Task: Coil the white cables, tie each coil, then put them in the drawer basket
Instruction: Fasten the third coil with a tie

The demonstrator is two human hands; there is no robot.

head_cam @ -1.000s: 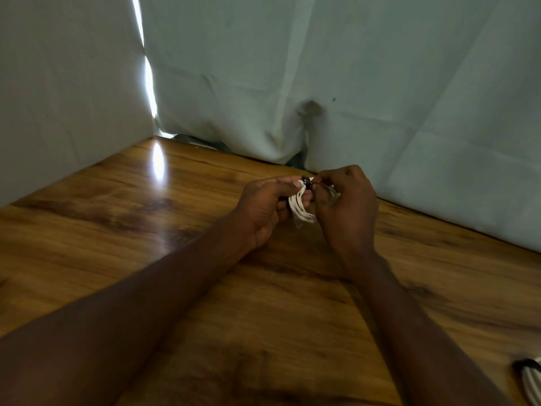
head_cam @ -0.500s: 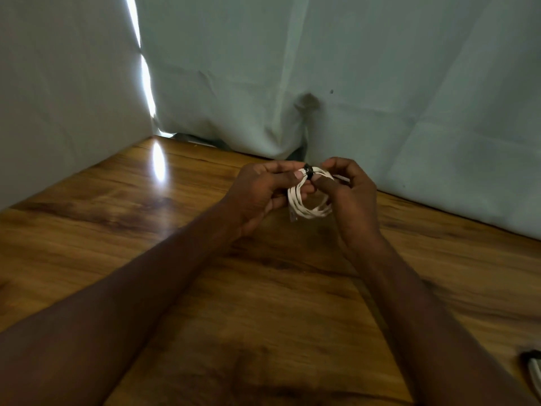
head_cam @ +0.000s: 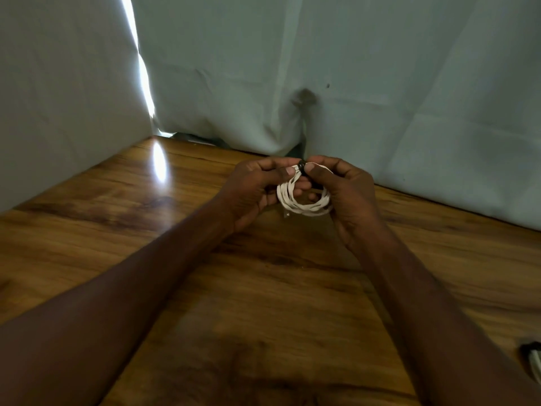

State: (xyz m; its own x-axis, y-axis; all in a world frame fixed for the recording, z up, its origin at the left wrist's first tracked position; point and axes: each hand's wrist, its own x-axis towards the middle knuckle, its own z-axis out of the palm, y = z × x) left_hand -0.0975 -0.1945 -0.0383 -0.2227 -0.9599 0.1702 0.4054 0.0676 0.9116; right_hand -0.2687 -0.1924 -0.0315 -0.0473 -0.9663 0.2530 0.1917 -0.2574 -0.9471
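Hands meet at centre frame, just above the table [head_cam: 205,288], w/ the white cable coil [head_cam: 304,202] held between them. Left hand [head_cam: 251,190] pinches the coil's top left; right hand [head_cam: 348,194] pinches the top right, its thumb beside a black tie [head_cam: 301,167] at the top of the loop. Coil hangs down from the pinch, roughly upright, facing the camera. Both hands equally near; tying prob. not finished. Second tied cable [head_cam: 534,360] at lower right edge. Drawer basket not in view.

White cable coil [head_cam: 304,200] now hangs open as full loop; hands drawn slightly apart since earlier.
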